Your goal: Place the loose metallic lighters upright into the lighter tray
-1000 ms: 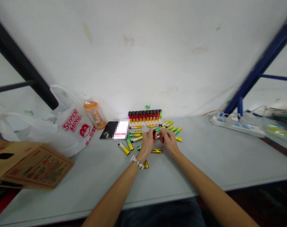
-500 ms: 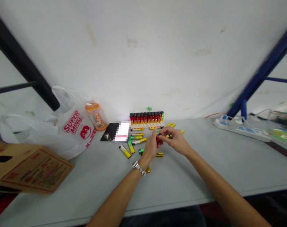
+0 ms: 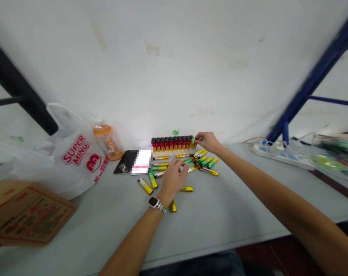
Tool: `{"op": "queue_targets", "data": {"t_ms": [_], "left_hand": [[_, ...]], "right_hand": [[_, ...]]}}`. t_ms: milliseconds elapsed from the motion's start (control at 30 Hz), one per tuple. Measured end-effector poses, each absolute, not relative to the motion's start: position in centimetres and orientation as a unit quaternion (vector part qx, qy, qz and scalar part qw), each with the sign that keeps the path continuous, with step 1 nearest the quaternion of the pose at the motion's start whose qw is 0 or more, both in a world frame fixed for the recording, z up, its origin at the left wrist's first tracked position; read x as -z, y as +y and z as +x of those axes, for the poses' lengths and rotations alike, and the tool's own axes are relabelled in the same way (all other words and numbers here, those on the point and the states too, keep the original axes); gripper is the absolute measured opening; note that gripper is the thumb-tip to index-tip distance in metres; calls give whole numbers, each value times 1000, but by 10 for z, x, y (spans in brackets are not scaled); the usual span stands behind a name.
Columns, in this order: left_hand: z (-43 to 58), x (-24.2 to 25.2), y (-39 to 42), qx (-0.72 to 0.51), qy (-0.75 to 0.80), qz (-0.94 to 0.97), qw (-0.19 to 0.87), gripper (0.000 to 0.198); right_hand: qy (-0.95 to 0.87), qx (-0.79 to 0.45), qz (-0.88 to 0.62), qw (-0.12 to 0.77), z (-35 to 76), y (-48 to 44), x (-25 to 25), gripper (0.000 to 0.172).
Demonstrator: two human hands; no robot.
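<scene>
In mid-frame the loose lighters (image 3: 145,186) are gleaming with glossy, foil-like wraps, and the upright lighters (image 3: 167,144) are showing shiny sides and dark plastic tops. The worktop (image 3: 214,214) is looking smooth and matt, while the wall (image 3: 174,76) is showing flat paint with scuffs. Toward the left, the carrier bag (image 3: 73,153) is creasing as thin plastic, the bottle (image 3: 107,142) is looking like smooth plastic and the box (image 3: 33,214) like matt cardboard. Below centre, the watch (image 3: 154,202) is showing a glossy dark face and shiny metal links. At right, the power strip (image 3: 280,154) is looking like smooth plastic, the blue frame (image 3: 314,78) like painted metal

1 head camera, forward, down over table (image 3: 214,222)
</scene>
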State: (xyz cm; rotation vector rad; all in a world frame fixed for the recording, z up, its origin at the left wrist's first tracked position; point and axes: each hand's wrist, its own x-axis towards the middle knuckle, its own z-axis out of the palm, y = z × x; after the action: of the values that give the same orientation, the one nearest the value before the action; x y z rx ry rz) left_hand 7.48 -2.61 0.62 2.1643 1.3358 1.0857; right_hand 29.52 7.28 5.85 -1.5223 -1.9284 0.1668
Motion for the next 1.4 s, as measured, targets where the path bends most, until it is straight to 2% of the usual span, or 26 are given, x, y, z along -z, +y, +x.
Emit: {"op": "queue_targets", "data": {"t_ms": [167, 433, 600, 800, 1000, 1067, 1133, 1233, 1400], "left_hand": [[72, -1, -22, -375, 458, 786, 180, 13], [68, 4, -16, -366, 456, 794, 165, 11], [65, 5, -15, -353, 467, 797, 148, 12], [65, 7, -14, -340, 460, 807, 146, 12], [65, 9, -12, -350, 452, 807, 150, 13], [65, 8, -11, -352, 455, 804, 151, 12], [65, 7, -11, -354, 457, 802, 149, 12], [64, 6, -10, -356, 458, 801, 146, 12], [60, 7, -8, -368, 473, 788, 141, 14]], "right_hand": [[-782, -47, -556, 278, 289, 99, -54, 18], [-797, -48, -558, 225, 289, 100, -62, 23], [-788, 47, -576, 211, 287, 85, -52, 27], [-749, 95, -635, 162, 276, 64, -28, 45], [-760, 94, -624, 157, 266, 47, -15, 63], [-769, 94, -605, 180, 264, 38, -14, 60], [-788, 83, -578, 195, 263, 28, -15, 46], [-830, 43, -536, 150, 262, 21, -20, 28], [-863, 16, -503, 51, 254, 30, -31, 31]]}}
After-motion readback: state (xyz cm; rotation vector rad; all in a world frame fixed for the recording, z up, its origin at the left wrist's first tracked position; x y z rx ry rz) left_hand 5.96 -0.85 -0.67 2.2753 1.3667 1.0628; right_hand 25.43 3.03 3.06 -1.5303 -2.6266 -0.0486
